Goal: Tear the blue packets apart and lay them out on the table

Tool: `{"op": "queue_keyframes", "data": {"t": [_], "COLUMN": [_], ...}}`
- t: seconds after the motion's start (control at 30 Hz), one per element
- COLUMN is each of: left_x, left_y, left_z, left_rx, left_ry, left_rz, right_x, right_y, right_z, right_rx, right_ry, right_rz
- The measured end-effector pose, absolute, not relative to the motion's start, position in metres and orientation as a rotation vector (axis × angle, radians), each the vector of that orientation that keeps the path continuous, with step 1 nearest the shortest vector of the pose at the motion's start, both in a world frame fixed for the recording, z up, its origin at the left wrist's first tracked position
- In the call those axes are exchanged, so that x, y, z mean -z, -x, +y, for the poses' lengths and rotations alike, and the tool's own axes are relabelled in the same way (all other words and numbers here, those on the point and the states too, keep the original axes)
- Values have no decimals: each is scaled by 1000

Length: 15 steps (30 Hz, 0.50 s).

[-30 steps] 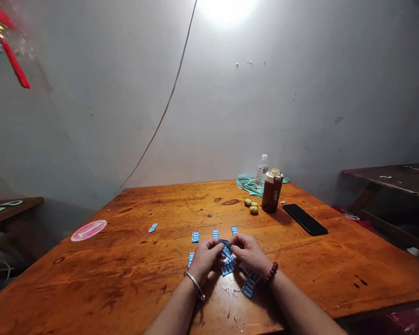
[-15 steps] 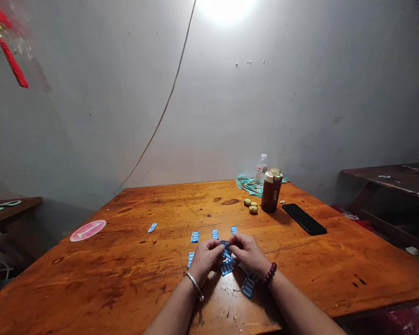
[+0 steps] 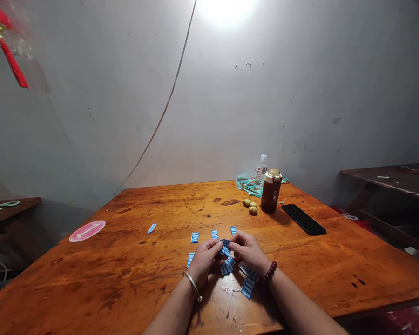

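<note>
My left hand [image 3: 205, 261] and my right hand [image 3: 250, 252] meet near the front of the table, both pinching a small blue-and-white printed piece [image 3: 225, 248] between thumbs and fingers. Under them lies another blue-and-white piece [image 3: 227, 266]. A further striped piece [image 3: 247, 287] rests by my right wrist, partly overlapped by others. Beyond my fingers lie separate pieces: one on the left [image 3: 194, 237], one in the middle [image 3: 214, 234] and one on the right [image 3: 233, 230]. Beside my left hand a partly hidden piece [image 3: 190, 259] shows.
On the wooden table [image 3: 132, 288] are a brown bottle [image 3: 270, 193], a clear water bottle [image 3: 261, 168], a teal strap [image 3: 246, 186], a black phone [image 3: 303, 219] and several small yellowish round items [image 3: 253, 210]. Farther left are a small blue piece [image 3: 152, 228] and a pink round sticker [image 3: 87, 231].
The held piece has tilted so that more of its printed face shows between my hands. My right fingers have shifted slightly; the pieces on the table stay put.
</note>
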<state>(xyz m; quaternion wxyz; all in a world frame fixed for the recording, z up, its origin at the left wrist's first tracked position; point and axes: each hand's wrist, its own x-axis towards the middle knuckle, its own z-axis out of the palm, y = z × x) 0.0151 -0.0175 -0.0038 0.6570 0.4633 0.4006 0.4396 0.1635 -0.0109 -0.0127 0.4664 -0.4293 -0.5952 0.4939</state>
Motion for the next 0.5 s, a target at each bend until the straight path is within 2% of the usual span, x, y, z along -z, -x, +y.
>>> {"op": "queue_keyframes", "data": {"t": [0.27,0.5], "left_x": [5,-5], "left_y": [-15,-16], "left_z": [-18,-26], "left_rx": [-908,-881], "left_ry": [-1106,-911], "left_rz": [894,726], "right_x": [6,1], "right_y": [-164,-159], "right_z": [-15,-17], "right_rx": [-1141,-1159], "right_ry": [983,997], "right_rz": [-1569,-1381]}}
